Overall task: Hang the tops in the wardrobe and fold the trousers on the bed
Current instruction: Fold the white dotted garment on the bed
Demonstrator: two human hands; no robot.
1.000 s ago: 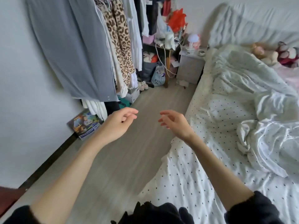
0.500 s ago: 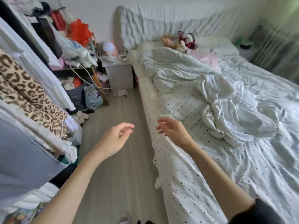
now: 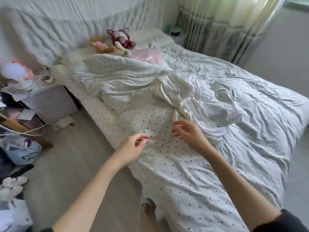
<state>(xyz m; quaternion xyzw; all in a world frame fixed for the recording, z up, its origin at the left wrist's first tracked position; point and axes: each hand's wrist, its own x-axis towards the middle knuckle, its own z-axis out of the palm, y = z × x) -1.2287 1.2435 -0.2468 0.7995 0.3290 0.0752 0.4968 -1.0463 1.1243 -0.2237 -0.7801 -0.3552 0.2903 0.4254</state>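
A cluttered nightstand (image 3: 48,101) and bags (image 3: 23,151) crowd the left, leaving a bare strip of floor (image 3: 70,164) along the bed (image 3: 192,190) edge. Over that edge the left hand (image 3: 131,148) hovers, fingers loosely curled, holding nothing. The right hand (image 3: 190,133) hangs above the dotted sheet, fingers spread and empty, beside a crumpled white garment (image 3: 180,92) at mid-bed; top or trousers cannot be told.

Soft daylight from the curtained window (image 3: 234,15), blurred, bowed edges

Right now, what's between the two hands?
In the head view, only the dotted sheet of the bed lies between the left hand and the right hand. Both are held over it, holding nothing.
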